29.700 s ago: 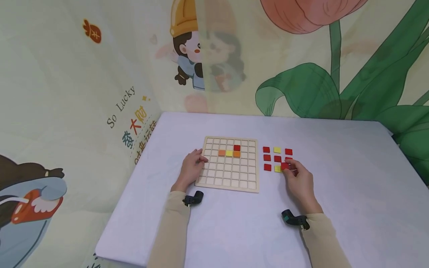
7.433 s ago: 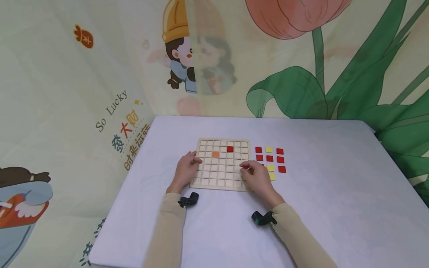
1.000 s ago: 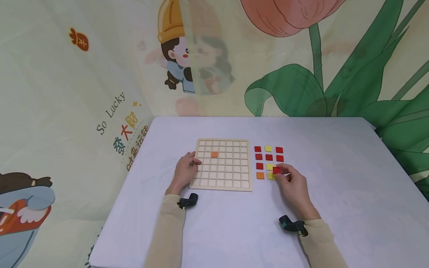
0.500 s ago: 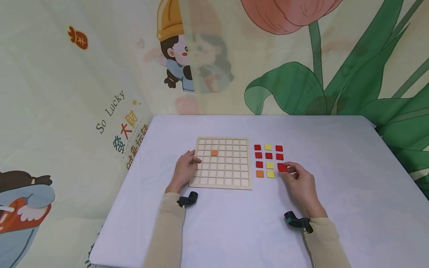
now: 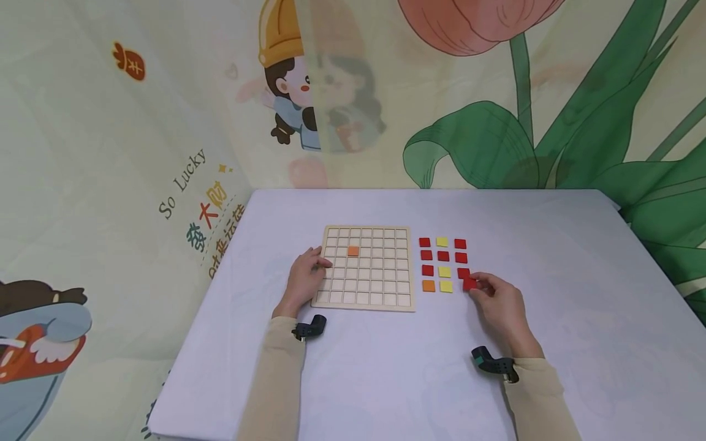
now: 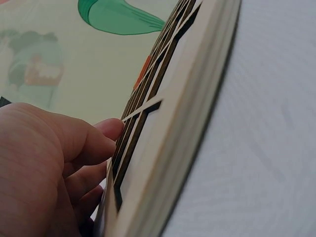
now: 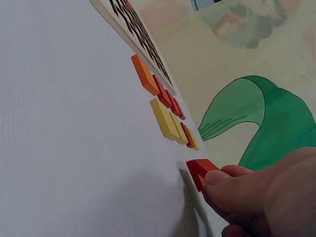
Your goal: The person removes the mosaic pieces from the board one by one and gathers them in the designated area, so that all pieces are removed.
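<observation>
A wooden grid board lies on the table, with one light orange tile in a cell near its upper left. My left hand holds the board's left edge; the left wrist view shows thumb and fingertips at the rim. Right of the board, several red, yellow and orange square tiles are laid out in rows. Between thumb and index finger, my right hand pinches a red tile at the lower right of these rows, close to another red tile.
White cloth covers the table. Patterned curtains hang behind it and at its left. An orange tile and a yellow tile make up the nearest row. Each wrist carries a black camera.
Yellow, red and darker orange tiles have left the board since the earliest frame; the group at right has grown. Lately my right hand carried the red tile right and nearer. My left hand stays put.
</observation>
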`<state>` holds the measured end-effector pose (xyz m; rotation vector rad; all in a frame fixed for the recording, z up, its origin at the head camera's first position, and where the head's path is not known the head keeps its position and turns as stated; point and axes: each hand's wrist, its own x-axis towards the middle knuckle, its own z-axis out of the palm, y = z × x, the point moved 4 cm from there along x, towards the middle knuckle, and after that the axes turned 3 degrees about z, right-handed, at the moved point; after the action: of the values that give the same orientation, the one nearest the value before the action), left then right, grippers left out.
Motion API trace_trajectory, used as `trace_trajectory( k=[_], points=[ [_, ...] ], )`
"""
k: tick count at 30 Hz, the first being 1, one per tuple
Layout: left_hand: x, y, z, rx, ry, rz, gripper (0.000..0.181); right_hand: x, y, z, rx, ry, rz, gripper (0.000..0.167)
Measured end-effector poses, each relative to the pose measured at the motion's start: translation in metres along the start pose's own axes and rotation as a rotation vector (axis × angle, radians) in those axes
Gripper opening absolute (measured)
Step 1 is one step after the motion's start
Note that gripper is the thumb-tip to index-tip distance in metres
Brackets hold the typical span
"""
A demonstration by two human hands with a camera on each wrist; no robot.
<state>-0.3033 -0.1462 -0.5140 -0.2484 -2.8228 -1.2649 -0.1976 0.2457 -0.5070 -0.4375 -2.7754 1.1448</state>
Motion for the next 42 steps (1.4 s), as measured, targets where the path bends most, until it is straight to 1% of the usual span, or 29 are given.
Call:
trace_trajectory(
  k=[2, 8, 11, 15, 24, 34, 39, 42],
  points=[
    [0.0001, 0.0004, 0.0001, 0.004, -0.002, 0.0, 0.019, -0.0003, 0.0003, 0.0011, -0.008, -0.011, -0.001, 0.036],
    [0.0, 0.0015, -0.0002, 0.006, 0.002, 0.005, 0.019, -0.0003, 0.0009, 0.0049, -0.015, -0.04, 0.028, 0.039],
    [-0.0001, 0.0016, -0.0003, 0.005, 0.006, 0.014, 0.019, -0.0012, -0.0004, 0.005, -0.029, -0.034, 0.011, 0.038],
    [-0.0004, 0.0014, -0.0005, 0.001, 0.007, 0.012, 0.019, -0.002, -0.0019, 0.0046, -0.051, -0.017, -0.019, 0.036],
    [-0.0012, 0.0018, -0.0009, -0.005, 0.001, -0.006, 0.019, -0.0016, -0.0023, 0.0084, -0.076, -0.035, -0.003, 0.038],
    [-0.0009, 0.0022, -0.0008, -0.007, -0.004, -0.01, 0.019, -0.0022, -0.0021, 0.0081, -0.112, -0.003, -0.062, 0.035],
    [-0.0008, 0.0011, -0.0004, -0.003, -0.005, -0.013, 0.019, -0.0013, -0.002, 0.0089, -0.122, -0.02, -0.044, 0.036],
    [-0.001, 0.0012, -0.0005, -0.003, -0.001, -0.004, 0.019, -0.001, -0.0024, 0.0086, -0.13, -0.028, -0.036, 0.036]
  ],
)
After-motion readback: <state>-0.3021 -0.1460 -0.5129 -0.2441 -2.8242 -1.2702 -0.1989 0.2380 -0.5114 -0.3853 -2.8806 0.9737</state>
